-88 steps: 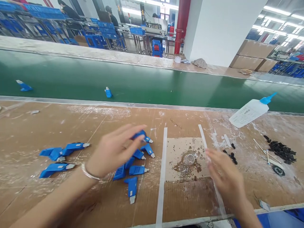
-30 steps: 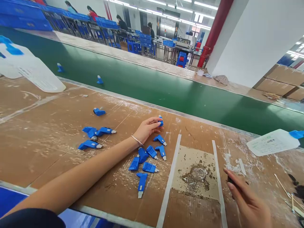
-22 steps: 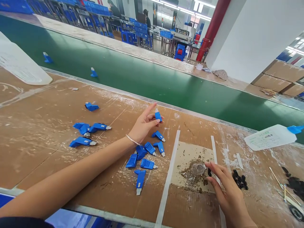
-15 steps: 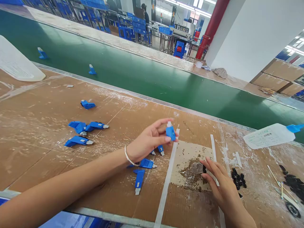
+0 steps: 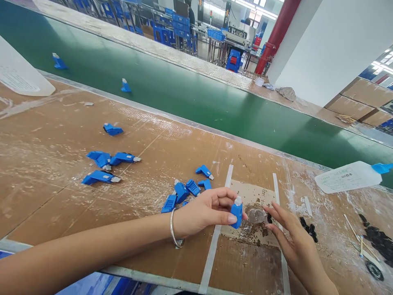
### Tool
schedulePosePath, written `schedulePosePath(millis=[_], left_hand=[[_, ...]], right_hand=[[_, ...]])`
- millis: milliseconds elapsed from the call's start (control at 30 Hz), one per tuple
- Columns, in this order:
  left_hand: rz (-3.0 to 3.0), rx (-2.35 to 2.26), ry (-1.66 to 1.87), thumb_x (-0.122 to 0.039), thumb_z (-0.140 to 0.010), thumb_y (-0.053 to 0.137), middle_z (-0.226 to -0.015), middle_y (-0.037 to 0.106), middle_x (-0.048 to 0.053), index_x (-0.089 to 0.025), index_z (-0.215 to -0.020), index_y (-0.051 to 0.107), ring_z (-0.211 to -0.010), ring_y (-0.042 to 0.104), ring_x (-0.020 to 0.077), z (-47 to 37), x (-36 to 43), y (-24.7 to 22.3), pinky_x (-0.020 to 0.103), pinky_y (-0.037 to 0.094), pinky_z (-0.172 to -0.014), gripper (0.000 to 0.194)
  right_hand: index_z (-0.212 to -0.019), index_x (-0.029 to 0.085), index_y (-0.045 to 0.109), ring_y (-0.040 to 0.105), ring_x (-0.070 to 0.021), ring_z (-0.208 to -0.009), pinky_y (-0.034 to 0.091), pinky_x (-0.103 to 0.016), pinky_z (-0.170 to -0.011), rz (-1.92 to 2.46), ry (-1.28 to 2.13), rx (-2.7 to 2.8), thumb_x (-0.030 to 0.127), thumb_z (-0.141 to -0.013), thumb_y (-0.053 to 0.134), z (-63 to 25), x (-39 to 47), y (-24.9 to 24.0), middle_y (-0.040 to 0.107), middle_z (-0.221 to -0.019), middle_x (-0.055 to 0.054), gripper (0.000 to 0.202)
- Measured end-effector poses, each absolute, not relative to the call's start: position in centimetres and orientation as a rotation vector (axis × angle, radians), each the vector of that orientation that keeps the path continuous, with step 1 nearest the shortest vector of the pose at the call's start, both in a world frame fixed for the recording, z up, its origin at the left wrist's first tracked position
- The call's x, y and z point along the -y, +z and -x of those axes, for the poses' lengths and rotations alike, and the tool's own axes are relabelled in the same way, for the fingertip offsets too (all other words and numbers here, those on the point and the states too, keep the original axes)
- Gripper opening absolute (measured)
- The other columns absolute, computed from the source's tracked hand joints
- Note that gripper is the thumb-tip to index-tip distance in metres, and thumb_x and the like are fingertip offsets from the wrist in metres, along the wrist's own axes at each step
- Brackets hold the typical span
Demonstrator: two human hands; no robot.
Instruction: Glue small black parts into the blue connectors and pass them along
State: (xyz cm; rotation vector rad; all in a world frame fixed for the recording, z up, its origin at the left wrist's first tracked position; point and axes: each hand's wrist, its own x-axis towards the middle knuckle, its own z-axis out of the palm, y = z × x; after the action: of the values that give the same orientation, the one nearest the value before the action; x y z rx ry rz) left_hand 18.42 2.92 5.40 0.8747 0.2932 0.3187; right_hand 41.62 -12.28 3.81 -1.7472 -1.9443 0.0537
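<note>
My left hand (image 5: 211,209) pinches a small blue plastic part (image 5: 236,213) with a pale grey tip, held upright between thumb and fingers. Just across from it, my right hand (image 5: 291,229) grips a small black piece (image 5: 269,218) between thumb and index finger. The black piece is beside a small clear round dish (image 5: 256,215), which sits on a wet, stained cardboard square (image 5: 245,188). More blue parts (image 5: 193,187) lie beyond my left wrist, some partly hidden by my arm.
Another group of blue parts (image 5: 100,176) lies to the left. Small black pieces (image 5: 309,228), cotton swabs (image 5: 361,246) and a white bottle (image 5: 348,177) with a blue cap are at right. A green conveyor belt (image 5: 190,90) carries two blue parts (image 5: 125,85) behind the table.
My left hand has come down and right with the blue part, closer to the clear dish. The right hand has shifted slightly right, keeping the black piece in its fingers.
</note>
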Motion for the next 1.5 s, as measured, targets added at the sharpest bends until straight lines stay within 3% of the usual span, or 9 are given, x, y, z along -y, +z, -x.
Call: schedulePosePath(millis=[200, 367, 567, 767, 1033, 1267, 1333, 1400, 1500], left_hand=[[-0.757, -0.312, 0.225, -0.025, -0.061, 0.087, -0.094, 0.074, 0.007, -0.015, -0.092, 0.059, -0.084, 0.068, 0.0137, -18.5, -1.1, 4.8, 0.026, 0.048, -0.079, 0.043], [-0.707, -0.271, 0.215, -0.018, -0.062, 0.086, -0.086, 0.073, 0.004, -0.015, -0.094, 0.059, -0.082, 0.068, 0.0136, -18.6, -0.4, 4.5, 0.024, 0.049, -0.075, 0.042], [-0.669, -0.286, 0.208, -0.016, -0.060, 0.087, -0.082, 0.071, 0.000, -0.017, -0.102, 0.054, -0.072, 0.065, 0.0092, -18.5, -0.3, 4.2, 0.021, 0.048, -0.070, 0.054], [-0.669, -0.289, 0.205, -0.021, -0.061, 0.088, -0.086, 0.071, 0.001, -0.017, -0.105, 0.052, -0.074, 0.065, 0.0111, -18.3, 0.0, 4.3, 0.022, 0.048, -0.070, 0.057], [-0.581, -0.347, 0.204, -0.023, -0.056, 0.090, -0.081, 0.072, 0.004, -0.013, -0.108, 0.059, -0.071, 0.065, 0.0105, -17.9, 0.7, 4.7, 0.018, 0.048, -0.069, 0.061], [-0.855, -0.248, 0.137, -0.033, -0.067, 0.083, -0.089, 0.070, 0.002, -0.022, -0.109, 0.059, -0.078, 0.065, 0.0151, -16.8, -0.5, 7.2, 0.026, 0.050, -0.072, 0.049], [-1.222, -0.331, 0.243, -0.035, -0.075, 0.074, -0.091, 0.069, 0.003, -0.025, -0.107, 0.062, -0.082, 0.064, 0.0184, -16.2, -2.4, 8.7, 0.030, 0.050, -0.075, 0.035], [-1.744, -0.590, 0.480, -0.033, -0.079, 0.066, -0.094, 0.069, 0.006, -0.026, -0.103, 0.065, -0.089, 0.063, 0.0243, -15.4, -4.9, 10.0, 0.037, 0.048, -0.084, 0.026], [-2.435, -1.194, 0.562, -0.020, -0.079, 0.051, -0.099, 0.066, 0.017, -0.017, -0.095, 0.064, -0.104, 0.057, 0.0393, -13.7, -9.1, 10.6, 0.056, 0.040, -0.093, 0.021]], right_hand=[[-0.148, 0.030, 0.030, 0.059, -0.0133, -0.118, 0.052, -0.022, -0.094, 1.418, 0.436, 1.491, 0.035, -0.101, 0.054, -38.1, 13.4, 5.1, 0.069, -0.116, 0.000, 0.053], [-0.142, 0.032, 0.038, 0.060, -0.0176, -0.116, 0.052, -0.030, -0.099, 1.321, 0.536, 1.461, 0.033, -0.099, 0.056, -35.7, 12.8, 5.3, 0.069, -0.116, -0.002, 0.047], [-0.119, 0.031, 0.052, 0.057, -0.0191, -0.120, 0.055, -0.035, -0.094, 1.164, 0.593, 1.584, 0.028, -0.099, 0.057, -35.6, 11.5, 5.3, 0.069, -0.116, -0.002, 0.022], [-0.117, 0.030, 0.058, 0.058, -0.0275, -0.119, 0.053, -0.047, -0.095, 1.210, 0.506, 1.776, 0.031, -0.100, 0.053, -35.8, 10.9, 5.6, 0.068, -0.118, -0.005, 0.018], [-0.140, 0.025, 0.042, 0.047, -0.0262, -0.129, 0.044, -0.044, -0.102, 1.225, 0.174, 2.013, 0.035, -0.106, 0.033, -34.6, 11.5, 4.7, 0.060, -0.130, -0.009, 0.036], [-0.154, 0.025, 0.018, 0.027, -0.0278, -0.141, 0.042, -0.047, -0.105, 1.349, -0.068, 2.084, 0.047, -0.104, 0.033, -33.9, 13.5, 4.9, 0.060, -0.130, -0.009, 0.057], [-0.152, 0.029, 0.023, 0.036, -0.0277, -0.137, 0.047, -0.045, -0.101, 1.501, -0.108, 1.979, 0.036, -0.103, 0.041, -36.3, 14.1, 5.6, 0.054, -0.137, -0.008, 0.052], [-0.143, 0.028, 0.040, 0.056, -0.0246, -0.120, 0.051, -0.041, -0.095, 1.743, -0.211, 1.702, 0.025, -0.099, 0.046, -40.1, 14.7, 6.1, 0.059, -0.130, -0.008, 0.044], [-0.106, 0.019, 0.067, 0.068, -0.0246, -0.088, 0.056, -0.039, -0.080, 2.168, -0.147, 1.554, 0.035, -0.093, 0.046, -46.4, 15.3, 6.6, 0.070, -0.103, -0.010, 0.029]])
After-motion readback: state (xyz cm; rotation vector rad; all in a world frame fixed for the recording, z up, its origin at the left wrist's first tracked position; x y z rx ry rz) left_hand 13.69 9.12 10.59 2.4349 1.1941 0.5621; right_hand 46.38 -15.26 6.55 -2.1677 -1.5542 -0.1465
